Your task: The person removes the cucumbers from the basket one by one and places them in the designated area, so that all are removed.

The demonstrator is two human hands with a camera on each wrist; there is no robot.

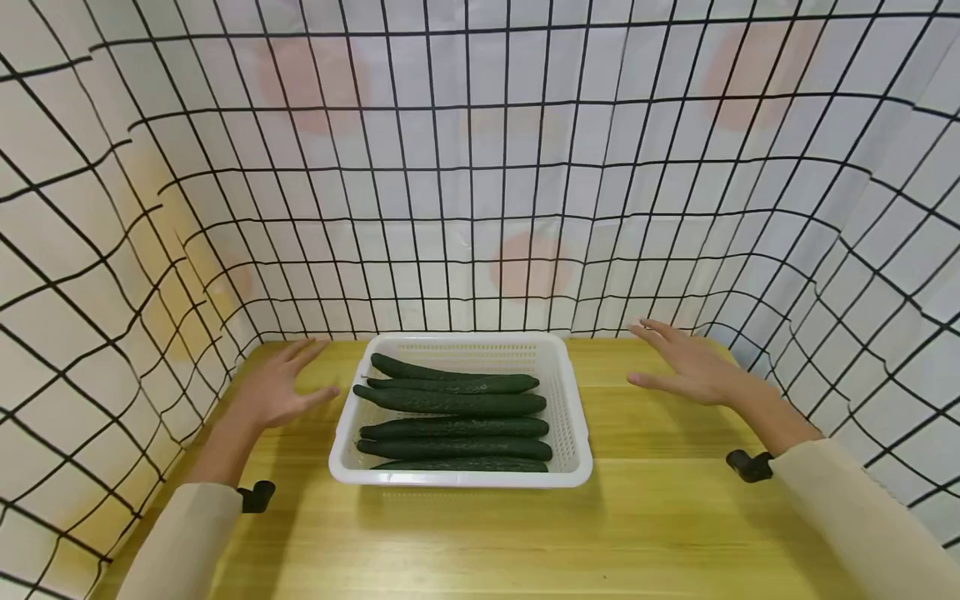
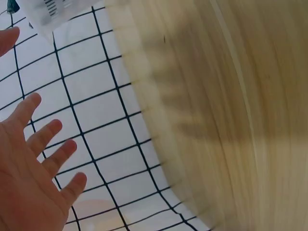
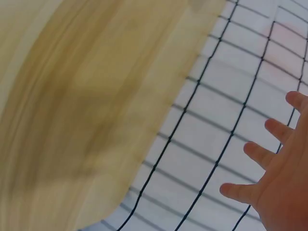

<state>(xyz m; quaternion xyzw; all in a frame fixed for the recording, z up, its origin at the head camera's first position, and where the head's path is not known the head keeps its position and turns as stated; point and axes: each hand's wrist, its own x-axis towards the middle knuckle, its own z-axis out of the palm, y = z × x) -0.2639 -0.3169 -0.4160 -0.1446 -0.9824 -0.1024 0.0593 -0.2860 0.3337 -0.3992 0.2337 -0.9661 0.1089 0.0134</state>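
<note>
A white plastic basket (image 1: 461,478) stands in the middle of the wooden table in the head view. Several dark green cucumbers (image 1: 453,405) lie in it side by side, running left to right. To the basket's left my left hand (image 1: 281,387) is held over the table, fingers spread and thumb toward the rim, holding nothing. My right hand (image 1: 690,367) hovers farther off on the basket's right, its fingers straight and thumb apart, also without anything in it. Both wrist views show the spread fingers of the left hand (image 2: 33,168) and the right hand (image 3: 279,163).
A black wire grid (image 1: 472,192) with white cloth behind it encloses the table (image 1: 480,542) at the back and both sides. Black wrist mounts (image 1: 257,497) show at the sleeve cuffs. A basket corner (image 2: 50,14) appears at the left wrist view's upper left.
</note>
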